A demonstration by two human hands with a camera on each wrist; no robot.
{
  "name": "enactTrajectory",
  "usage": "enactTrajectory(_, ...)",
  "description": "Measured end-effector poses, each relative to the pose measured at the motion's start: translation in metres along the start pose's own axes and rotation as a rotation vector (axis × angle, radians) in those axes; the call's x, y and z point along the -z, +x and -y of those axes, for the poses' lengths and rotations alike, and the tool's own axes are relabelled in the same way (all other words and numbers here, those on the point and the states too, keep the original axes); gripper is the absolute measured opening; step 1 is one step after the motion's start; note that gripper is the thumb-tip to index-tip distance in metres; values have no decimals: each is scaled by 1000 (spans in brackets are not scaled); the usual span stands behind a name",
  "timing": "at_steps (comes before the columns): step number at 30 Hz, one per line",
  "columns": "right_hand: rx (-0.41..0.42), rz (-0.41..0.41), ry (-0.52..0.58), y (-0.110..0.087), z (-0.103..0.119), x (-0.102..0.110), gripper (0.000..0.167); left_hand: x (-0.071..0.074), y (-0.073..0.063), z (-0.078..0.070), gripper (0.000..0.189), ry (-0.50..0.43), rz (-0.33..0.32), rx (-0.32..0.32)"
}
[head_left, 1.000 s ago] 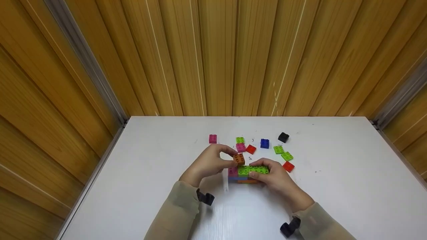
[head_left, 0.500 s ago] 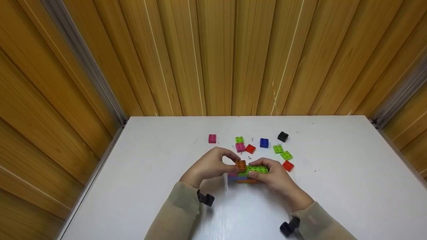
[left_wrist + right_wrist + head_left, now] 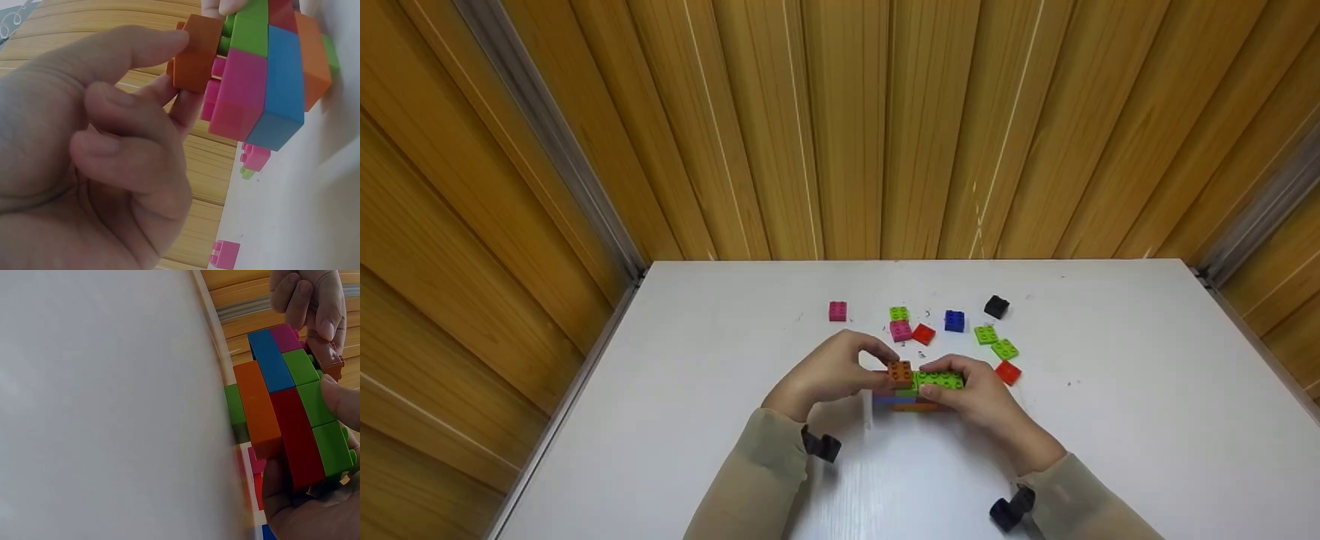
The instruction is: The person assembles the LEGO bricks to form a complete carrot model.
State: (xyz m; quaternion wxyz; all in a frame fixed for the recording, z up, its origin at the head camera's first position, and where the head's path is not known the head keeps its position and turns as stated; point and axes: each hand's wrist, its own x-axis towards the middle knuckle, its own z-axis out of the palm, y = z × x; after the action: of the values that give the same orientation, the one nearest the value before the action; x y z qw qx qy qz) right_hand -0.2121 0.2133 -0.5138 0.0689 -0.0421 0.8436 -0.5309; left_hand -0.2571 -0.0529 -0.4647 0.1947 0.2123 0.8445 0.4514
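Note:
My left hand point(image 3: 832, 371) pinches an orange two-by-two toy brick point(image 3: 197, 53) between thumb and fingers. That brick sits right at the studs of a layered brick structure point(image 3: 284, 79), and studs of its pink and green bricks still show beneath it in the left wrist view. The structure has green and pink bricks on top, blue point(image 3: 270, 360) and red point(image 3: 297, 439) bricks below them, then orange point(image 3: 257, 408), with green at the bottom. My right hand point(image 3: 979, 394) grips its right end, thumb on the near side of the top green bricks point(image 3: 941, 380) and fingers behind.
Loose bricks lie beyond the hands on the white table point(image 3: 720, 337): pink point(image 3: 838, 311), pink point(image 3: 900, 331), blue point(image 3: 955, 321), black point(image 3: 997, 307), several green point(image 3: 985, 335) and flat red ones point(image 3: 1008, 373). A wood-patterned panel wall point(image 3: 847, 135) rises behind the table.
My left hand has brought the orange brick down and toward me, from behind the structure onto the studs on its top. The right hand keeps its grip in the same spot.

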Motion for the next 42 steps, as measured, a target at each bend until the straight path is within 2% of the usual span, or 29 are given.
enactTrajectory(3, 19, -8, -7, 0, -1, 0, 29, 1, 0, -1, 22, 8, 3, -3)
enactTrajectory(16, -9, -2, 11, -1, -1, -1, 31, 2, -2, -1, 23, 10, 0, 19)
enactTrajectory(22, -6, 3, 14, -1, -1, -1, 31, -2, 0, 0, 26, 13, -33, 37)
enactTrajectory(26, -5, 5, 18, 0, -2, -2, 33, -5, 1, 1, 22, 22, -56, 33)
enactTrajectory(33, 0, -8, 9, -1, -2, -2, 30, -6, 2, 4, 20, -49, -38, 6)
enactTrajectory(37, -5, -5, 5, -1, -2, -2, 31, -7, 3, 6, 20, -107, -10, 19)
enactTrajectory(42, 2, -8, -5, 0, -4, -2, 32, -8, 4, 8, 20, -134, 7, 21)
